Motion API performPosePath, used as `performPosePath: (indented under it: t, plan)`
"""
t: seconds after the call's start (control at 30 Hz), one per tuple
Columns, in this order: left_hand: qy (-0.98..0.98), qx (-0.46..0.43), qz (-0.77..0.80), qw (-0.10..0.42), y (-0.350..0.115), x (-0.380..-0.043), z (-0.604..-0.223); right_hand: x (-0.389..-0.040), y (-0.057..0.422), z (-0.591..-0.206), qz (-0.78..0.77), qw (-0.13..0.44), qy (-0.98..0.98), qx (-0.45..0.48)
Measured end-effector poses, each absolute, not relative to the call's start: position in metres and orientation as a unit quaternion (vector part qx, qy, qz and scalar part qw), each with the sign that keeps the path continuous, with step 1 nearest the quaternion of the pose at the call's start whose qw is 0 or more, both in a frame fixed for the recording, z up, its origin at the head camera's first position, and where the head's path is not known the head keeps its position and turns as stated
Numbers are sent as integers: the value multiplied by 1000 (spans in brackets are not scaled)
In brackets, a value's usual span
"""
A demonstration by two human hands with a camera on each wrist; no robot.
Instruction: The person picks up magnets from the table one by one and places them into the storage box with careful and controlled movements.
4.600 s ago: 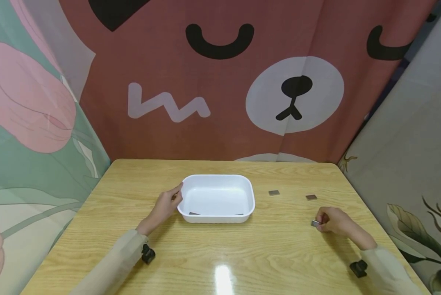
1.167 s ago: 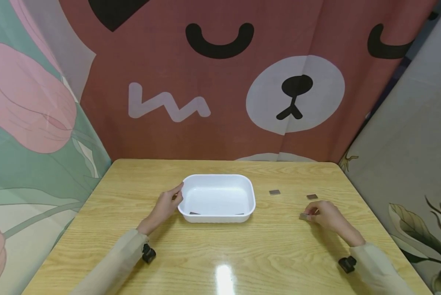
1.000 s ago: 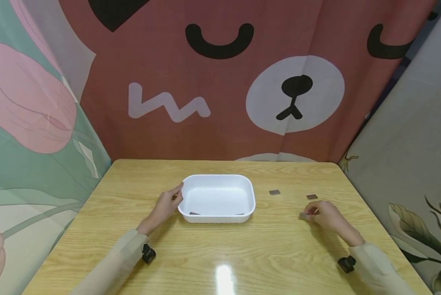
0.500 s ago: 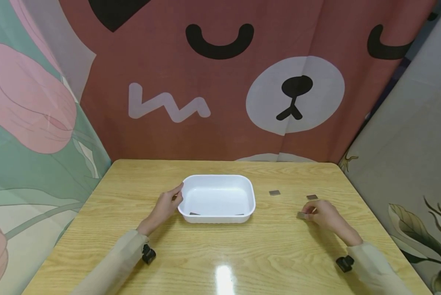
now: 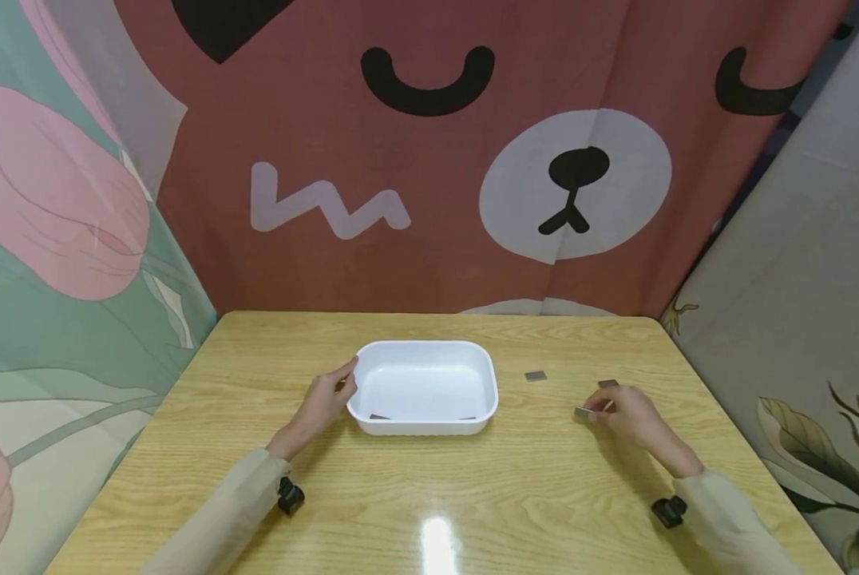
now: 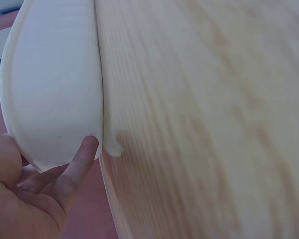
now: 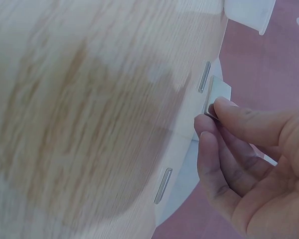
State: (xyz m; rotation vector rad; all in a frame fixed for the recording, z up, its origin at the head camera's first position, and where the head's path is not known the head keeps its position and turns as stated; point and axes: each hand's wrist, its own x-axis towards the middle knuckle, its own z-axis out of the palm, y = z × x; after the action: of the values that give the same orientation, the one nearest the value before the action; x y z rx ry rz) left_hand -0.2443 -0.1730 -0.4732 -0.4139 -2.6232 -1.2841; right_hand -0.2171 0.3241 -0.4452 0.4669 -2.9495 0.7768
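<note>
White basin [image 5: 422,428], two tiles [image 5: 535,375] on table [image 5: 372,495]

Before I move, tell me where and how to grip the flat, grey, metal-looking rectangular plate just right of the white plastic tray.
Probably pinch the grey plate by its opposite long edges, from above and its right: it lies flat, offering only thin edges, and the tray stands left.
</note>
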Motion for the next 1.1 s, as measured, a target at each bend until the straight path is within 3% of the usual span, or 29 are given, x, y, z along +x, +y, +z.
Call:
performPosePath:
  t: [1.1]
  plan:
    - [-883,-139,-438,95,-172,-243,-473,-223,306,-442,249,35,-953,168]
